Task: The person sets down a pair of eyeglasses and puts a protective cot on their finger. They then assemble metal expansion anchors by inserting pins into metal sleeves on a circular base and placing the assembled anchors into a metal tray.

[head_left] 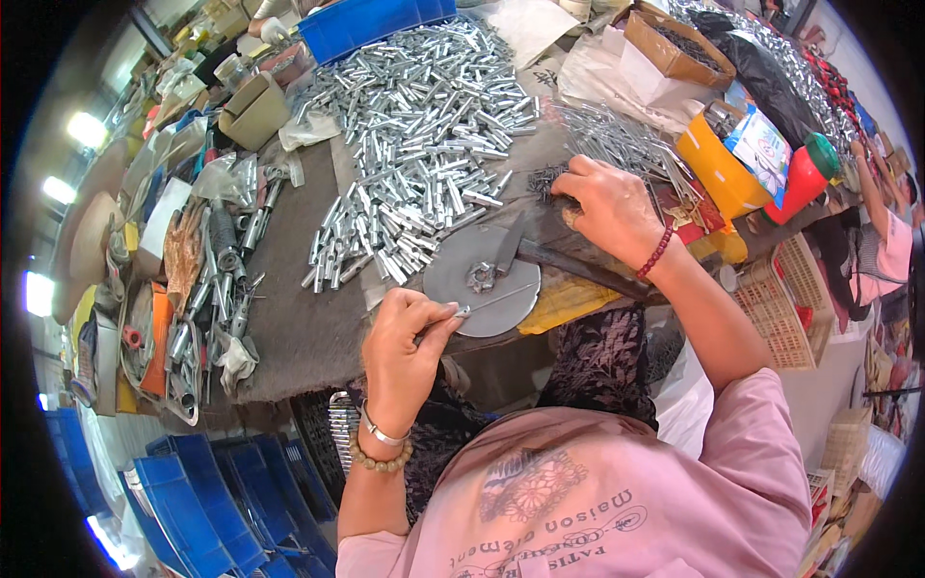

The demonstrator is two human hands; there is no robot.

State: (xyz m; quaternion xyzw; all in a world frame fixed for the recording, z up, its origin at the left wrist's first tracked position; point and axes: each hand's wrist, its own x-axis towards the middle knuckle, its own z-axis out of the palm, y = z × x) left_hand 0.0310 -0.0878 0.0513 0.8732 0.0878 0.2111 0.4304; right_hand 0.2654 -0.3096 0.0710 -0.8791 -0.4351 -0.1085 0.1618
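Far left of the counter (299, 332): a jumble of tools and metal fittings (226, 260), apart from the work in hand. Next, a broad heap of loose silver tubes (424, 135) at the far middle; no sorted or finished batch that I can make out among them.

Near middle: left hand (400, 337), grip pinching one end of a thin rod (509, 297) between thumb and forefinger. The rod lies out over a grey disc (448, 265), where a small metal piece (481, 276) and a hammer (568, 262) also rest.

Right: right hand (614, 204) reaches into small dark parts (542, 181), fingers curled; cannot tell whether its grip has one. Beyond, many loose rods (617, 133).

Judgement: one rod taken up, its handling unfinished; plenty of rods and parts remain.
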